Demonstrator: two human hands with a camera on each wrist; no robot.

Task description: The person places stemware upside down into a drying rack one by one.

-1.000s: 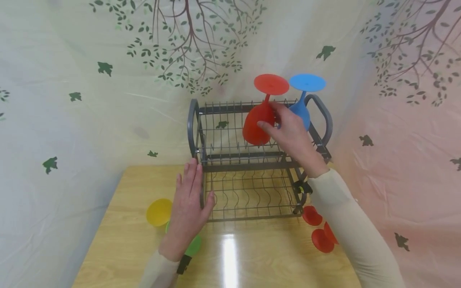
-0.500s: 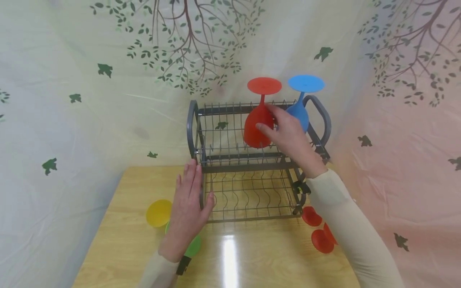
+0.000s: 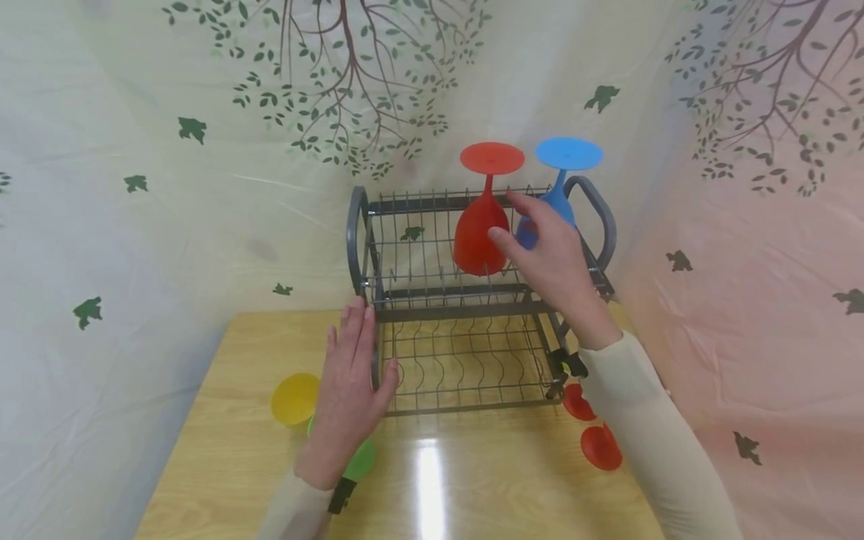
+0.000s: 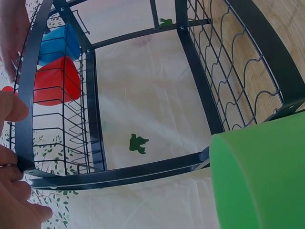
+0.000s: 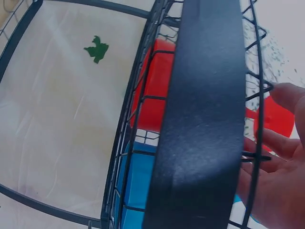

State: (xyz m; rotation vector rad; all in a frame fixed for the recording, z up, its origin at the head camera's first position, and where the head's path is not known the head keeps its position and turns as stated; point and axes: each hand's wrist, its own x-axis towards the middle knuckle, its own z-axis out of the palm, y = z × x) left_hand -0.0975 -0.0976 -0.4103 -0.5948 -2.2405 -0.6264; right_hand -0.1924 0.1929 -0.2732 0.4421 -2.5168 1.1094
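A red plastic goblet point(image 3: 481, 232) stands upside down on the upper tier of the dark dish rack point(image 3: 459, 311), base up. Right of it is a blue goblet point(image 3: 559, 202), also inverted and partly behind my right hand point(image 3: 550, 259). That hand is just beside the red goblet, thumb and fingers spread apart; the thumb tip overlaps the bowl's edge in the head view. My left hand point(image 3: 347, 390) lies along the rack's left side, fingers extended. From below, the left wrist view shows the red bowl point(image 4: 57, 83) and blue bowl point(image 4: 59, 45) side by side within the wires.
On the table point(image 3: 432, 480), a yellow goblet point(image 3: 295, 399) and a green goblet point(image 3: 361, 459) are at left, the green partly hidden by my left arm. Red goblets point(image 3: 601, 448) lie at right near my sleeve. The rack's lower tier point(image 3: 466, 367) has wavy wires.
The red goblet has shifted left and been set onto the rack's upper tier. My right hand has let go of it and drawn slightly right. The left hand keeps its place.
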